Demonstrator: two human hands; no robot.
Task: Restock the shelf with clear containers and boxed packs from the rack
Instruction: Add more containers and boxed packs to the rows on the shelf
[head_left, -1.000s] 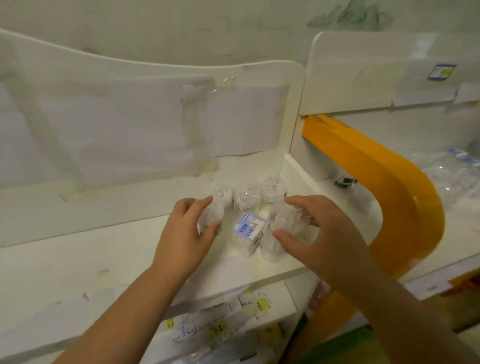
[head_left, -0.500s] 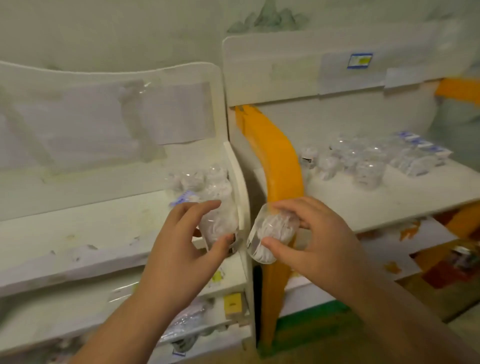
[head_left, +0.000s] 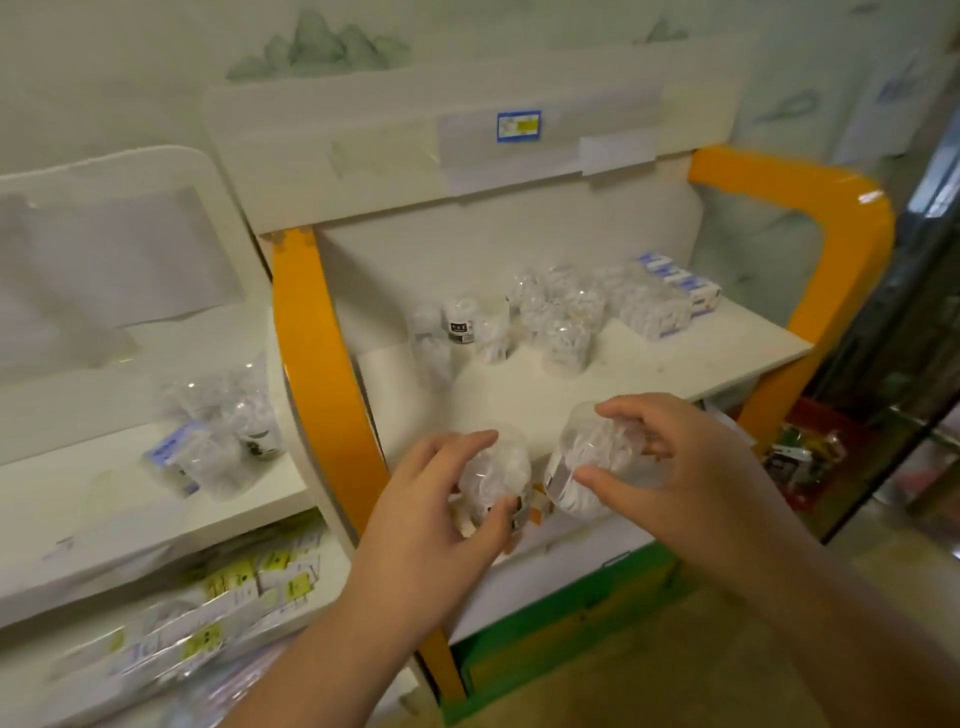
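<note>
My left hand (head_left: 431, 504) grips a clear container (head_left: 496, 475) filled with white pieces. A second clear container (head_left: 587, 460) lies tilted in the grip of my right hand (head_left: 675, 467). Both are held side by side over the front edge of the white shelf (head_left: 701, 358) with the orange frame. Further back on that shelf stand several clear containers (head_left: 566, 322) and blue-and-white boxed packs (head_left: 685, 286). On the white rack (head_left: 93, 499) to the left, a few clear containers (head_left: 228, 421) and one boxed pack (head_left: 169, 452) remain.
The orange frame post (head_left: 322, 364) separates rack and shelf. Yellow-labelled packs (head_left: 218, 597) lie on the rack's lower level. A blue price label (head_left: 518, 126) is stuck on the shelf's header. Red packaged goods (head_left: 810, 452) sit low at the right.
Both hands have lifted a container each off the left rack and carried them right, past the orange post, to the front of the right shelf. The view has turned right.
</note>
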